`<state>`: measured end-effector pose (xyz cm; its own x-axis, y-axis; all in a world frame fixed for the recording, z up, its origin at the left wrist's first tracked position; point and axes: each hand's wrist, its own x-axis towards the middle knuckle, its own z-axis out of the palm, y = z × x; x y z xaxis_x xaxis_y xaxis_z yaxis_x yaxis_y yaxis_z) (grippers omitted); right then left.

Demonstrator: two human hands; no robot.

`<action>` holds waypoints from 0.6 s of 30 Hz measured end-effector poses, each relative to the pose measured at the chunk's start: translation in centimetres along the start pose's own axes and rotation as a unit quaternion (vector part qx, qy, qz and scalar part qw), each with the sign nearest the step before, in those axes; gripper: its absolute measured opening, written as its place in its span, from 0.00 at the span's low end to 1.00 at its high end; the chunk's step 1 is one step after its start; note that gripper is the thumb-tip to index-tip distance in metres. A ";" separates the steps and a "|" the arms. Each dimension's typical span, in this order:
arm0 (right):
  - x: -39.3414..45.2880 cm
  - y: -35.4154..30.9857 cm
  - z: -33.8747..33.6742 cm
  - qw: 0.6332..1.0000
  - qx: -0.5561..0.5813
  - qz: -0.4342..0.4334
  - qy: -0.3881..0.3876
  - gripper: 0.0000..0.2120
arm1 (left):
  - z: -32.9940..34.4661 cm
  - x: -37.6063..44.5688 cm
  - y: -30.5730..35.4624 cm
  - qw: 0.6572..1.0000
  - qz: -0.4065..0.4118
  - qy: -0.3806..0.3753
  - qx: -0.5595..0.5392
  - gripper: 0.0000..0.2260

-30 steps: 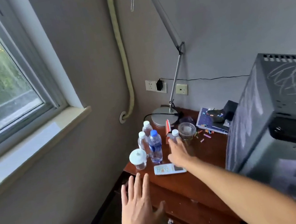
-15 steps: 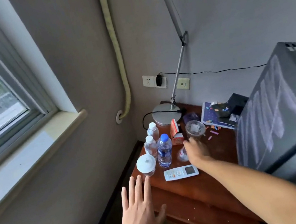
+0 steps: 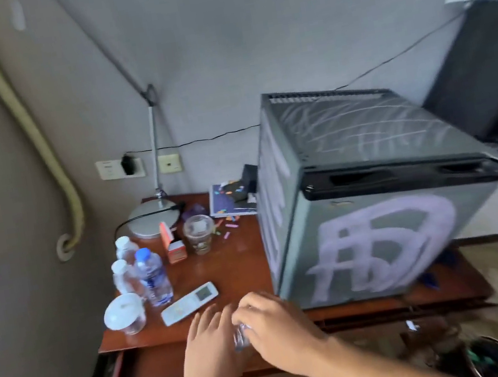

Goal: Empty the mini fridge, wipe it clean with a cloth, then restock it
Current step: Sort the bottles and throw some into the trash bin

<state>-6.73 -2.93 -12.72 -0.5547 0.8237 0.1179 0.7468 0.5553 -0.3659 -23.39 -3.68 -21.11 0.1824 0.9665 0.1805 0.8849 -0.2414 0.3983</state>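
Two hands meet at the near edge of a wooden table (image 3: pixel 240 264): the right hand (image 3: pixel 276 327) grasps a small clear bottle (image 3: pixel 240 339), and the left hand (image 3: pixel 208 354) lies beside it with fingers straight, touching it. The closed fridge (image 3: pixel 373 201) stands on the table's right. More bottles (image 3: pixel 152 278) stand at the left near a remote (image 3: pixel 189 302).
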 end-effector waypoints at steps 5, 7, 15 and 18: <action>-10.7 3.7 -0.9 0.993 0.014 0.088 0.077 0.14 | 3.5 -2.7 9.4 0.999 0.039 -0.030 -0.024 0.23; -15.8 5.6 -1.4 0.989 0.012 0.113 0.094 0.15 | 5.5 -3.6 14.1 0.997 0.071 -0.029 -0.029 0.20; -38.2 14.7 -6.7 0.951 -0.025 0.270 0.147 0.14 | 14.3 -7.5 36.5 0.964 0.248 -0.089 -0.038 0.16; -45.6 18.0 -8.1 0.919 -0.029 0.353 0.176 0.11 | 17.5 -8.0 42.8 0.938 0.309 -0.154 0.014 0.28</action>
<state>34.96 -29.52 -17.18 0.2199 0.9615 0.1650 0.8987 -0.1338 -0.4177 20.53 -20.26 -21.23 0.7758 0.6232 0.0989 0.5796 -0.7658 0.2787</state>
